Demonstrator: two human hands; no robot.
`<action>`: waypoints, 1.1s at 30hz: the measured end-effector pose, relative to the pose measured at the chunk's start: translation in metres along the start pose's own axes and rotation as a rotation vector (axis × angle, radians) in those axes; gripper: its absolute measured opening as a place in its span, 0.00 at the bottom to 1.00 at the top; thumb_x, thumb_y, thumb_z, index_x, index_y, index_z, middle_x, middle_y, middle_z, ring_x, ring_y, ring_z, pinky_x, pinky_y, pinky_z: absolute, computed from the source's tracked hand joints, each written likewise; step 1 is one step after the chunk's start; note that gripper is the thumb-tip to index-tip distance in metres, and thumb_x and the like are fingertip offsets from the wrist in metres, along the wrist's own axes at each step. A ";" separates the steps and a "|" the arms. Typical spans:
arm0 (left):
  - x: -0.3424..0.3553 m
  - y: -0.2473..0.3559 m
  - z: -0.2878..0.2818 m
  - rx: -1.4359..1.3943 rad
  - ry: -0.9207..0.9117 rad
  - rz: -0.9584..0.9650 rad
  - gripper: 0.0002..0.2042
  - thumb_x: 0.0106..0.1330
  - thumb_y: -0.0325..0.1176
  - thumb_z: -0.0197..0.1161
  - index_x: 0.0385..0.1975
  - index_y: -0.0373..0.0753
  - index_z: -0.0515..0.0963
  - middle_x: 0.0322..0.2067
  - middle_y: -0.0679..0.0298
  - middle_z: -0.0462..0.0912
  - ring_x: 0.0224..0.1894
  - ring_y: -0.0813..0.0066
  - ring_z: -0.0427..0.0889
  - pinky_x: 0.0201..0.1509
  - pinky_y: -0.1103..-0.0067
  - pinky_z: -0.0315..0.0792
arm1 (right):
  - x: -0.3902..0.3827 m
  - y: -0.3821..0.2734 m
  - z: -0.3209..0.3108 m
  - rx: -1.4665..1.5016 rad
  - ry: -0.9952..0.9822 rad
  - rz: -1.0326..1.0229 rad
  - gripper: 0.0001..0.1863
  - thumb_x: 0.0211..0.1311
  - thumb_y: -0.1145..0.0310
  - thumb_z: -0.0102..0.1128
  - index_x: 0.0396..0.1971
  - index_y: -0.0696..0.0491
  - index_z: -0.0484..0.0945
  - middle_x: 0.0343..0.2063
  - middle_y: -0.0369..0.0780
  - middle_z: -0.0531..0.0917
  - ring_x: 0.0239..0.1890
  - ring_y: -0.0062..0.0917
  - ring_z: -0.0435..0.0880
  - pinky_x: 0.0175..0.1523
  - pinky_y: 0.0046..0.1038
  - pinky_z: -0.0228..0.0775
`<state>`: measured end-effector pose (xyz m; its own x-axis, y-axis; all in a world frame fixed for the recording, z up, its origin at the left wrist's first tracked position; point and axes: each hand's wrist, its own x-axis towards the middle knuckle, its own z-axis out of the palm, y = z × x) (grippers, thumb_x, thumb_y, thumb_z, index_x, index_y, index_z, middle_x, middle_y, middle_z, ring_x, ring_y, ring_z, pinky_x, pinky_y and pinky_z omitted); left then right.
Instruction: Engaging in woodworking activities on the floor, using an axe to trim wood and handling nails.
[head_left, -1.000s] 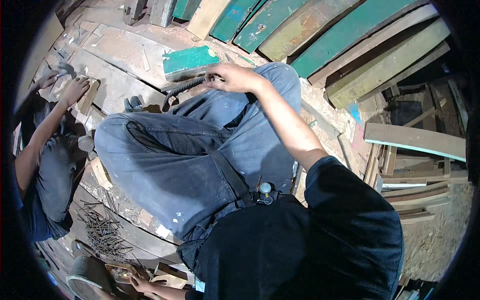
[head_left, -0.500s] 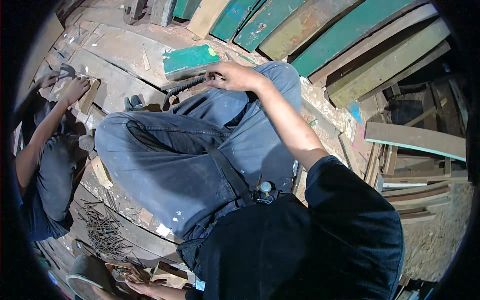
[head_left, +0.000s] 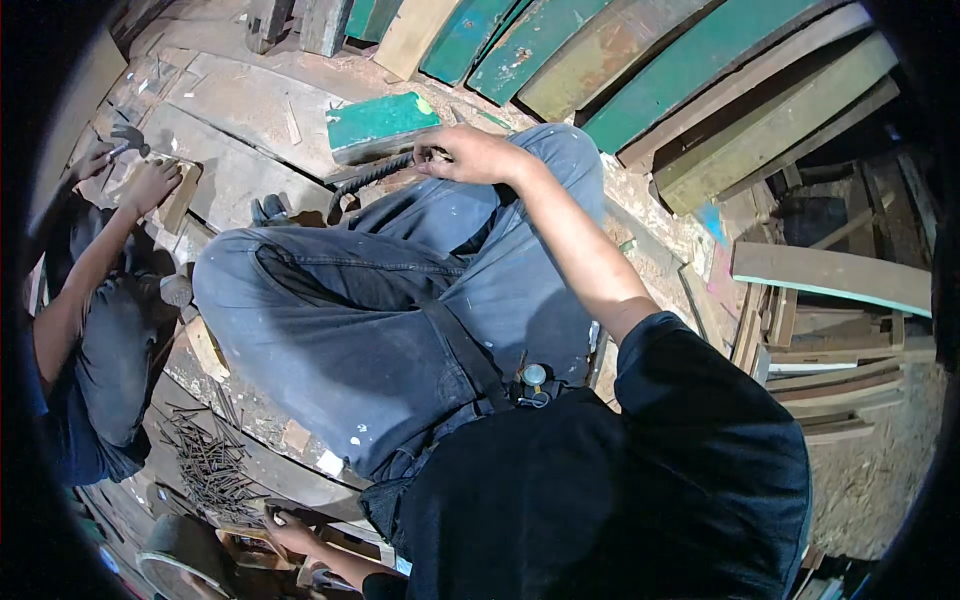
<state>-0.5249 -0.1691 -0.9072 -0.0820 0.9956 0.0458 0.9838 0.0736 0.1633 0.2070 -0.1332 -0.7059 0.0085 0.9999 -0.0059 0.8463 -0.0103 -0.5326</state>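
Note:
My right hand (head_left: 470, 155) is closed round one end of a dark ribbed metal bar (head_left: 375, 178), above my bent knee. The bar's hooked far end lies near my shin, beside a green-topped wood block (head_left: 382, 122). At the lower left, my left hand (head_left: 292, 534) has its fingers curled in a pinch; what they hold is too small to make out. Just beyond it lies a pile of nails (head_left: 212, 465) on the boards. A small wooden box (head_left: 250, 548) and a grey bucket (head_left: 180, 548) stand beside the left hand.
At left sits a co-worker, one hand (head_left: 155, 185) on a wood piece (head_left: 180, 197), the other holding a hammer (head_left: 130, 138). Green and bare planks (head_left: 690, 75) stand along the far side. More timber (head_left: 830, 280) is stacked at right. Wood scraps (head_left: 207, 350) lie on the floor boards.
My left hand has moved up from the wooden box toward the nail pile, and its fingers have curled. The co-worker's hammer has shifted slightly. My right hand stays on the bar.

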 end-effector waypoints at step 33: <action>0.098 0.016 -0.089 0.273 0.602 0.077 0.17 0.60 0.31 0.58 0.50 0.38 0.75 0.53 0.48 0.73 0.50 0.50 0.75 0.55 0.63 0.69 | -0.002 -0.005 -0.006 0.052 0.000 0.012 0.08 0.56 0.67 0.60 0.34 0.54 0.76 0.32 0.45 0.81 0.38 0.39 0.80 0.43 0.37 0.69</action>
<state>-0.5315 -0.0757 -0.8122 -0.0068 0.7977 0.6031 0.9889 0.0950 -0.1145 0.2059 -0.1352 -0.6983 0.0182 0.9998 -0.0124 0.8176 -0.0220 -0.5754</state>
